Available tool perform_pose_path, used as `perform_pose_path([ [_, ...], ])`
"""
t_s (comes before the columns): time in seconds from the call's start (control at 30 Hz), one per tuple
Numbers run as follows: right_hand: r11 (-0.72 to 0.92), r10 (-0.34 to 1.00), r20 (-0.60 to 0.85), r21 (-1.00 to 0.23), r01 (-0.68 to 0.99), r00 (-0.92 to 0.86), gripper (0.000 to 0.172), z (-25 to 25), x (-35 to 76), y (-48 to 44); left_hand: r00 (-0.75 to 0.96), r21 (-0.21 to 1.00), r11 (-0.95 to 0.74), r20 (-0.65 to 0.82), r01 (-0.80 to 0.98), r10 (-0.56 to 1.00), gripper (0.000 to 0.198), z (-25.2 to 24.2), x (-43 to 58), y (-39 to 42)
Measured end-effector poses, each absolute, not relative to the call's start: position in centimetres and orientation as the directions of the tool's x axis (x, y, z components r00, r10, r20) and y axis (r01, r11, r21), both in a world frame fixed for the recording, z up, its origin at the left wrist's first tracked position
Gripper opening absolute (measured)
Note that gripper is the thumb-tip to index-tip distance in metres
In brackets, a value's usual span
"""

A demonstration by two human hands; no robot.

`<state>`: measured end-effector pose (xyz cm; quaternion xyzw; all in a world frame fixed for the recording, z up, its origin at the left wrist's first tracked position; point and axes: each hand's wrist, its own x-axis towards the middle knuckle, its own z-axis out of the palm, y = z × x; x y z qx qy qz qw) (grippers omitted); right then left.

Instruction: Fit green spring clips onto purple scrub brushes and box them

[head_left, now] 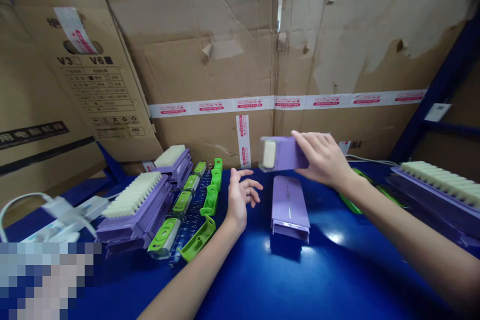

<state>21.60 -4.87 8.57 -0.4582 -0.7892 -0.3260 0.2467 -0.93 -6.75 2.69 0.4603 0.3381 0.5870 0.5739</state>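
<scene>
My right hand (323, 159) is wrapped round a purple plastic housing (290, 152), holding it up off the table. A cream sponge-like block shows at the left end of that piece, behind a clear edge. Below it a second purple housing (289, 201) lies on the blue table, its hollow end facing me. My left hand (242, 197) hovers to the left of this lying piece, palm turned inward, fingers apart and holding nothing. Left of that hand stands a row of green clips (210, 200) beside clear boxes with green tops (182, 201).
Purple housings topped with ridged cream foam (133, 195) are stacked at the left, and more foam-topped ones (442, 182) lie at the right. A white power strip (63, 220) with a plugged-in adapter sits far left. Cardboard sheets (210, 60) wall off the back.
</scene>
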Motion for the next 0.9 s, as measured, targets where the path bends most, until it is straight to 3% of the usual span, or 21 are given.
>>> perform_pose_path([
  [0.17,-0.106,0.799,0.596,0.014,0.994,0.077,0.065,9.3,25.6,-4.0,0.061,0.985,-0.171,0.172,-0.02,0.983,0.05,0.2,-0.3,-6.2],
  [0.37,-0.463,0.77,0.422,-0.149,0.874,0.479,0.061,8.8,30.6,-3.8,0.161,0.937,-0.291,0.263,0.192,0.951,0.034,-0.6,0.2,-6.6],
  [0.53,-0.591,0.666,0.348,-0.294,0.751,0.66,0.064,8.3,32.3,-2.9,0.169,0.933,-0.294,0.261,0.21,0.95,0.034,-0.5,0.1,-6.5],
  [0.7,-0.606,0.581,0.35,-0.416,0.678,0.735,0.066,7.8,32.6,-2.2,0.173,0.931,-0.288,0.253,0.222,0.952,0.034,-0.8,0.1,-6.5],
  [0.83,-0.646,0.515,0.353,-0.44,0.624,0.781,0.07,6.3,34.2,-1.4,0.172,0.93,-0.293,0.258,0.222,0.951,0.034,-0.7,0.1,-6.6],
  [0.9,-0.633,0.557,0.386,-0.377,0.676,0.736,0.073,5.2,35.5,-0.8,0.172,0.928,-0.297,0.262,0.225,0.95,0.034,-0.6,0.1,-6.6],
])
